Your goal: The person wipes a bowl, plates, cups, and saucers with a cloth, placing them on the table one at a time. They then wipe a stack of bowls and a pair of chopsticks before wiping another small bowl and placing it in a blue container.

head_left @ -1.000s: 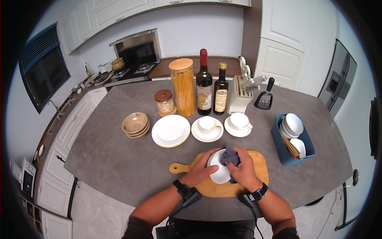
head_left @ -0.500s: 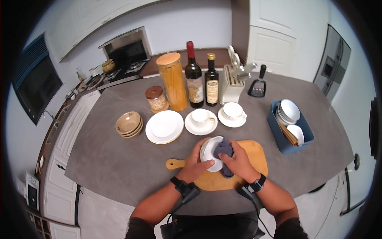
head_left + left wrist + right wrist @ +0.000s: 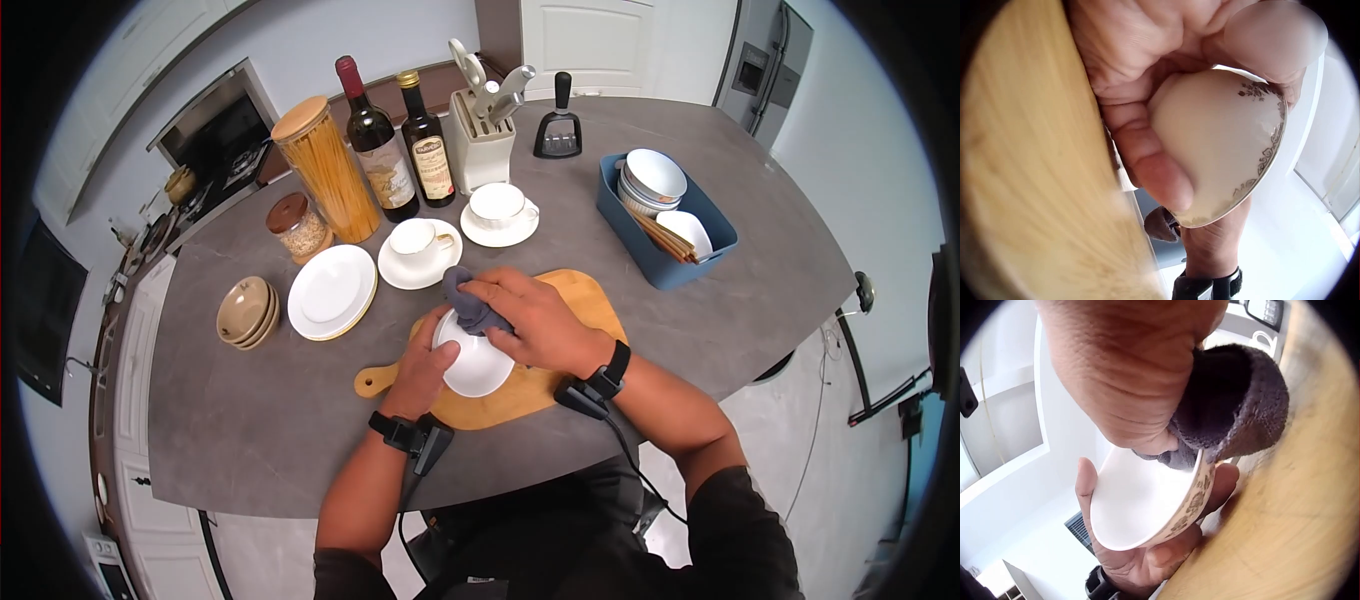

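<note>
My left hand holds a white bowl tilted over the wooden cutting board, thumb at the rim and fingers under the outside. A dark floral band runs along the outer rim of the bowl in the left wrist view. My right hand grips a dark grey-purple cloth at the bowl's far edge. In the right wrist view the cloth folds over the rim, part of it inside the bowl.
Behind the board stand two cups on saucers, white plates and stacked brown bowls. Farther back are a pasta jar, two bottles and a knife block. A blue bin with bowls stands right.
The head view has turned, so the tabletop things appear shifted left and up. The right hand and cloth have moved to the bowl's far rim; the left hand keeps its hold on the bowl.
</note>
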`<state>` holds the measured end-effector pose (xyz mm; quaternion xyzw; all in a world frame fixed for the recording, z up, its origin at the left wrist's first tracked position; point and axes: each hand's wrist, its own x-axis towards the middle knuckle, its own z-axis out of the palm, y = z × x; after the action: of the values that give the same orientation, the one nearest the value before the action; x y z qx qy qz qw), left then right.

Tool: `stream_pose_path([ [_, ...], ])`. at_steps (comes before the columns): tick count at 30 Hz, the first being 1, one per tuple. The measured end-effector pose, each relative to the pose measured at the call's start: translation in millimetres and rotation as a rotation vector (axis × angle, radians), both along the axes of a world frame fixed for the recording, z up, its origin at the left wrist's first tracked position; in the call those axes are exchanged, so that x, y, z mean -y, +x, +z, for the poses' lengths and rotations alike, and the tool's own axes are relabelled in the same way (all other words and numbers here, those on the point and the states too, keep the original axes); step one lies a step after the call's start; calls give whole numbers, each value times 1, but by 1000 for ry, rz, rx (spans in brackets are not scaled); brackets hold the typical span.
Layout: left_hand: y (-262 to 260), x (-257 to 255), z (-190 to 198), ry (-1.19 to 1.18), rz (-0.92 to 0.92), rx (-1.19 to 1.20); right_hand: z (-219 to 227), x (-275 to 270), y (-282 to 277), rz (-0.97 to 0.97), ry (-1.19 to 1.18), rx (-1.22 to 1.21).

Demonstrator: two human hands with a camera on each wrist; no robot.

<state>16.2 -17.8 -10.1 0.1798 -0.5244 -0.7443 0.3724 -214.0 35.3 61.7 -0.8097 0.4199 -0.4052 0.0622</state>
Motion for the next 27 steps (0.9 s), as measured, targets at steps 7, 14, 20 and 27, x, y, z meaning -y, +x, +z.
stream_pose_path([
  [7, -3, -6, 7, -12, 18, -89, 0, -2, 8, -79, 143, 59],
  [14, -7, -13, 16, -91, 136, -169, -1, 1, 22, -245, 513, 305],
  [20, -3, -12, 16, 21, 24, -180, 7, -3, 17, -269, 269, 21],
  [27, 4, -8, 9, 65, -95, -103, 34, -9, 15, -61, -52, -342],
])
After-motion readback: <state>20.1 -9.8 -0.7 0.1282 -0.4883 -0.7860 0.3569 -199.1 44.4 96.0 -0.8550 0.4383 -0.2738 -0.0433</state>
